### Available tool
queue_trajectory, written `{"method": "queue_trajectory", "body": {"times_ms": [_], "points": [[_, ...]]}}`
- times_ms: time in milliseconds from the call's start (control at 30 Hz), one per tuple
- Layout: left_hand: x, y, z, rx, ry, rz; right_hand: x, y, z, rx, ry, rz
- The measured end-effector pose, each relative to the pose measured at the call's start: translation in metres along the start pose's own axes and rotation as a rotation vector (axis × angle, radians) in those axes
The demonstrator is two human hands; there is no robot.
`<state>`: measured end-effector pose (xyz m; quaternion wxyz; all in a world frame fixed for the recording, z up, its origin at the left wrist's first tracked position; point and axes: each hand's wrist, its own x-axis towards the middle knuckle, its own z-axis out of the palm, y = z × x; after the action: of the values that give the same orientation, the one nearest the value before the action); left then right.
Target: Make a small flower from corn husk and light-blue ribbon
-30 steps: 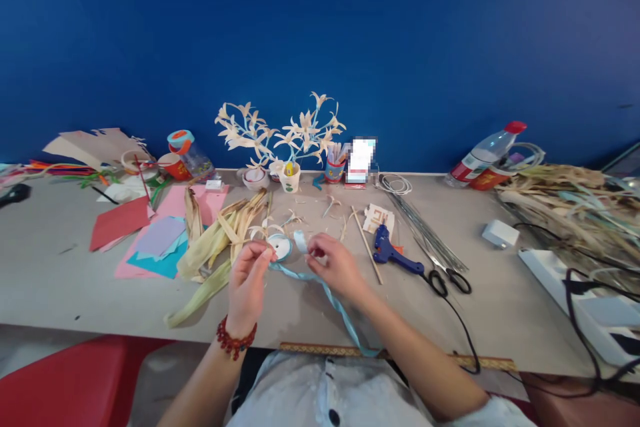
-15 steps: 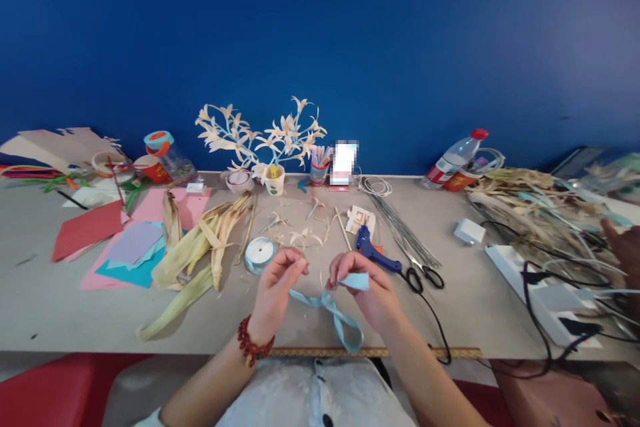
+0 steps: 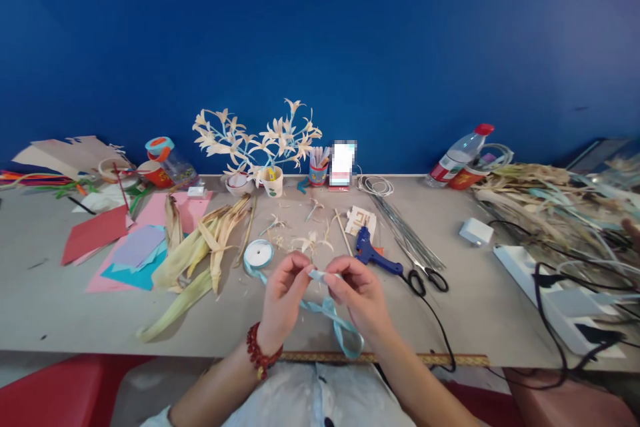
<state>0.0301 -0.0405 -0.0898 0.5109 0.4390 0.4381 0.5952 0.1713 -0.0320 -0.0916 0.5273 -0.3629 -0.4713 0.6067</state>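
Just above the table, my left hand [image 3: 287, 297] and my right hand [image 3: 357, 290] meet, thumbs and forefingers pinching a short stretch of light blue ribbon [image 3: 319, 274] between them. More of this ribbon hangs in a loop below my right hand. It trails behind my left hand toward a white spool [image 3: 259, 253] lying flat on the table. Small pale husk flowers [image 3: 313, 241] lie scattered just beyond my fingertips. To the right of my right hand rests a blue glue gun [image 3: 373, 253], with black-handled scissors [image 3: 425, 280] beside it.
Corn husks [image 3: 200, 253] and coloured paper [image 3: 95, 233] cover the left side. Two potted husk-flower arrangements [image 3: 273, 181] stand by the wall near a phone [image 3: 343, 163]. Metal wires [image 3: 410, 230], a power strip [image 3: 535, 293] with cables and a bottle [image 3: 457, 153] are right.
My left hand has come across to the ribbon, and both hands now pinch it together. The ribbon piece has moved left with my right hand's fingers. The view has shifted slightly.
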Motion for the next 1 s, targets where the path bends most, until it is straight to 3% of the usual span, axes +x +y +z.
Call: {"method": "queue_trajectory", "body": {"times_ms": [100,267,533,1000], "points": [[-0.001,0.0,0.001,0.027,-0.006,0.013,0.002,0.0,0.003,0.071,-0.021,0.043],[-0.002,-0.003,0.001,0.011,-0.019,-0.009,0.009,-0.004,0.007,-0.017,0.057,-0.029],[-0.004,-0.001,0.001,-0.012,-0.059,-0.014,0.019,-0.003,0.011,0.094,0.097,0.027],[-0.007,0.001,-0.001,-0.024,-0.063,-0.028,0.023,-0.004,0.011,-0.035,0.114,-0.052]]}}
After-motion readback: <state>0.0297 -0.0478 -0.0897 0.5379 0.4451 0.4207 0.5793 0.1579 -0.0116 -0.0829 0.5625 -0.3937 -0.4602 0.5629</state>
